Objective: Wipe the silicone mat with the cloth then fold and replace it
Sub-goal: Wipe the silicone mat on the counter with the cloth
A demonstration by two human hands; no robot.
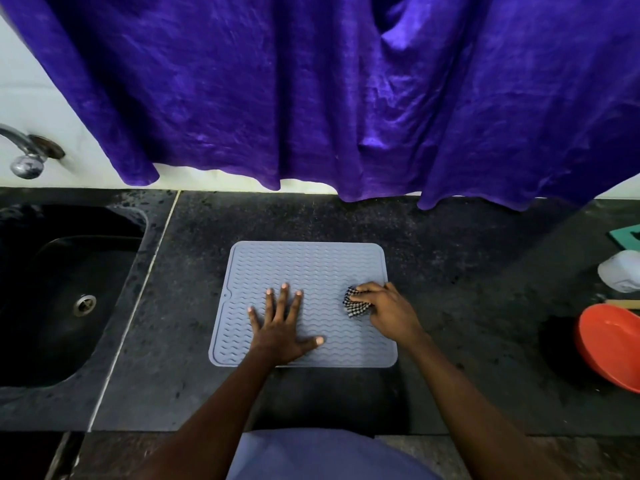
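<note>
On the dark, speckled stone counter (450, 271) the silicone mat (311, 268) lies flat and unfolded, a grey-blue rectangle with rounded corners, a raised rim and rows of wavy ridges. The left hand (282, 327) rests palm down on the mat's near left part, fingers straight and spread wide. The right hand (384, 311) sits at the mat's right edge, its fingers curled round a bunched black-and-white checked cloth (355, 303) that touches the ridged surface.

Sunk into the counter at the left is a dark sink (52, 289) with a round metal drain (84, 305) in its floor; nothing else can be made out in its shadowed basin. A chrome tap (26, 150) juts from the white wall above it. At the far right edge stands a glossy orange bowl (609, 344), tilted toward the camera and partly cut off. Beyond it lie a pale wooden stick (623, 304), a white crumpled object (623, 271) and a flat green piece (627, 237). A creased purple curtain (311, 98) hangs over the back of the counter.
</note>
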